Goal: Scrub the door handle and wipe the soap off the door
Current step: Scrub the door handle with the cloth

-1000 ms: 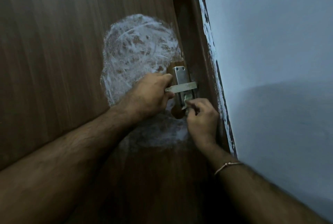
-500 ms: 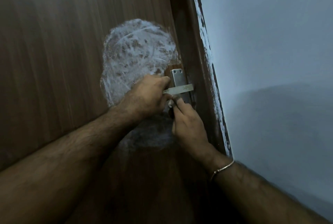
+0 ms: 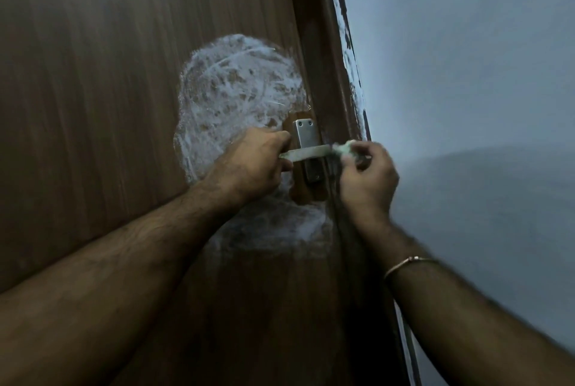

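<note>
A metal lever handle [image 3: 306, 153] on a steel backplate [image 3: 308, 133] is fixed near the right edge of a brown wooden door [image 3: 124, 74]. My left hand [image 3: 252, 165] grips the free end of the lever. My right hand [image 3: 367, 180] pinches a small pale soapy scrubber [image 3: 343, 147] and holds it against the lever's pivot end. A white smear of soap [image 3: 236, 96] covers the door above and left of the handle, with a thinner smear below it [image 3: 280, 227].
The dark brown door frame [image 3: 329, 74] runs beside the handle, with white paint marks along its edge. A pale blue-grey wall [image 3: 466, 74] fills the right side. A thin metal bangle [image 3: 404, 264] sits on my right wrist.
My right hand has moved with the scrubber from below the lever, up and to the right, to the lever's pivot end. My left hand has kept its grip on the lever.
</note>
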Tool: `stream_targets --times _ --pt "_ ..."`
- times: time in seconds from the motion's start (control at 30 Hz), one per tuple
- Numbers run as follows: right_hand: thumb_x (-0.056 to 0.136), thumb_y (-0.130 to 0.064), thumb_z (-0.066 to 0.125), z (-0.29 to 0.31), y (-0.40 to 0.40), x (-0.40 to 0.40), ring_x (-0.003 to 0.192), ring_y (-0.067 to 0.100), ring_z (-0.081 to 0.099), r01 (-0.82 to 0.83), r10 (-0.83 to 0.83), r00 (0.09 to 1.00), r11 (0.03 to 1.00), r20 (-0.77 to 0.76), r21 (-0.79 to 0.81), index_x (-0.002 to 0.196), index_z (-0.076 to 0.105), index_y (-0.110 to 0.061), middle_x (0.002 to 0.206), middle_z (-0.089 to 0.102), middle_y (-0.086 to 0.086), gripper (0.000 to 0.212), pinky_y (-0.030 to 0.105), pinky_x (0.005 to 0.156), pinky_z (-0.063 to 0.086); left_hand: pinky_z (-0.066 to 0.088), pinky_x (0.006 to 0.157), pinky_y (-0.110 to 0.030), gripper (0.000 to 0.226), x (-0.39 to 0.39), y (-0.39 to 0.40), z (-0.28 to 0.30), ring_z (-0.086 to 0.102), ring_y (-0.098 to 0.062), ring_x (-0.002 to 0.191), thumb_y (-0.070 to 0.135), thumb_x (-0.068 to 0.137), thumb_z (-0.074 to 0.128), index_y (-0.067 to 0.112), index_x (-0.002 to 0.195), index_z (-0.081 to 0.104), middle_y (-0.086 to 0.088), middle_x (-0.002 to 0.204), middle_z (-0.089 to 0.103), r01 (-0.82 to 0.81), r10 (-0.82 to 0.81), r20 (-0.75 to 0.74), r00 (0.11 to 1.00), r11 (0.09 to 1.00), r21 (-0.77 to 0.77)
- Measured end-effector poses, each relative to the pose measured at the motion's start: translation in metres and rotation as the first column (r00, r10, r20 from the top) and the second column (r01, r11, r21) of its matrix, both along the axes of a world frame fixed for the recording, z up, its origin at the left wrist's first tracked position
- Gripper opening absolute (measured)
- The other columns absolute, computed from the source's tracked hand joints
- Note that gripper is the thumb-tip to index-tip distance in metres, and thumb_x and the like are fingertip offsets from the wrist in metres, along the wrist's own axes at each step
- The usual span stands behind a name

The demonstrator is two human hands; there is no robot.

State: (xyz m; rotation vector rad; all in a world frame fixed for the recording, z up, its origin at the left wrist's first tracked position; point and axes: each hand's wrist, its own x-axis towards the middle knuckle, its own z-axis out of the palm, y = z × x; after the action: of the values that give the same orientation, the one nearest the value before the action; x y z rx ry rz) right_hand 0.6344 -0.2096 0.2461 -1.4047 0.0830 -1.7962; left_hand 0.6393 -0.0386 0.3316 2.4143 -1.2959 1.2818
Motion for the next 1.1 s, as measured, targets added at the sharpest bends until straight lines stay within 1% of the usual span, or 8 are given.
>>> stream_targets --times 0.07,0.3,0.4,0.47,0.6,0.8,0.93,1.1 --pt "0.085 -0.008 0.068 0.013 0.002 -0.001 0.097 0.014 0.063 -0.102 0.103 0.995 0.992 -0.007 0.078 0.108 0.069 -0.016 0.109 0.066 0.001 0.025 0.020 0.085 0.049 0.036 0.057 -0.017 0.013 -0.001 -0.001 -0.001 0.046 -0.003 0.069 0.025 0.090 0.067 0.020 0.091 0.055 0.010 0.080 0.048 -0.010 0.009 -0.014 1.000 1.000 -0.019" --pt "0.084 -0.003 0.064 0.019 0.045 -0.006 0.090 0.007 0.063 -0.170 0.132 0.982 0.929 -0.136 -0.329 0.102 0.075 -0.013 0.099 0.067 0.000 0.023 0.017 0.083 0.052 0.039 0.063 -0.024 0.015 -0.003 -0.001 0.001 0.052 -0.011 0.075 0.021 0.089 0.069 0.020 0.085 0.054 0.003 0.083 0.055 -0.001 0.001 -0.008 1.000 1.000 -0.028" --pt "0.083 -0.010 0.069 0.033 0.027 -0.013 0.087 0.003 0.067 -0.267 0.228 0.951 0.946 -0.206 -0.185 0.098 0.077 -0.019 0.095 0.074 -0.006 0.019 0.023 0.084 0.056 0.042 0.060 -0.021 0.013 -0.004 -0.001 0.002 0.055 -0.008 0.073 0.021 0.088 0.070 0.021 0.089 0.057 0.008 0.081 0.055 -0.013 0.011 -0.058 0.998 0.999 -0.045" --pt "0.083 -0.012 0.068 0.045 0.008 -0.016 0.088 0.005 0.067 -0.188 0.158 0.958 0.977 -0.239 -0.105 0.095 0.078 -0.022 0.094 0.074 -0.009 0.018 0.022 0.085 0.055 0.034 0.054 -0.014 0.016 -0.004 -0.001 0.003 0.048 -0.001 0.066 0.023 0.088 0.071 0.024 0.089 0.055 0.013 0.075 0.048 -0.023 0.017 -0.101 0.995 0.998 -0.060" --pt "0.081 -0.011 0.072 0.072 0.001 -0.020 0.080 -0.001 0.063 -0.220 0.054 0.884 0.925 -0.465 -0.311 0.084 0.078 -0.025 0.088 0.072 -0.010 0.015 0.016 0.076 0.052 0.030 0.050 -0.013 0.015 -0.004 -0.003 0.005 0.045 0.001 0.062 0.019 0.088 0.070 0.024 0.090 0.056 0.013 0.072 0.046 -0.031 0.021 -0.143 0.990 0.997 -0.068" --pt "0.079 -0.008 0.074 0.105 0.010 -0.002 0.083 0.014 0.067 0.007 -0.190 0.873 0.926 -0.450 -0.378 0.083 0.078 -0.016 0.091 0.074 0.004 0.010 0.025 0.077 0.055 0.037 0.053 -0.015 0.016 -0.005 -0.003 0.008 0.050 0.000 0.066 0.019 0.087 0.072 0.025 0.087 0.057 0.013 0.075 0.050 -0.016 0.007 -0.168 0.986 0.998 -0.053" --pt "0.072 -0.006 0.078 0.110 0.003 -0.004 0.079 0.007 0.067 -0.123 -0.135 0.805 0.915 -0.578 -0.384 0.076 0.077 -0.016 0.083 0.073 -0.003 0.011 0.027 0.079 0.058 0.045 0.059 -0.019 0.023 -0.005 -0.004 0.011 0.054 -0.003 0.071 0.020 0.085 0.074 0.029 0.082 0.054 0.012 0.079 0.054 -0.025 0.012 -0.212 0.977 0.998 -0.062" --pt "0.079 -0.004 0.073 0.100 0.005 -0.002 0.083 0.011 0.067 -0.069 -0.195 0.831 0.893 -0.521 -0.444 0.078 0.076 -0.017 0.087 0.073 0.001 0.014 0.027 0.077 0.058 0.044 0.059 -0.017 0.028 -0.006 -0.005 0.011 0.054 -0.003 0.076 0.023 0.084 0.074 0.032 0.077 0.049 0.012 0.081 0.052 -0.027 0.010 -0.231 0.973 0.997 -0.070"
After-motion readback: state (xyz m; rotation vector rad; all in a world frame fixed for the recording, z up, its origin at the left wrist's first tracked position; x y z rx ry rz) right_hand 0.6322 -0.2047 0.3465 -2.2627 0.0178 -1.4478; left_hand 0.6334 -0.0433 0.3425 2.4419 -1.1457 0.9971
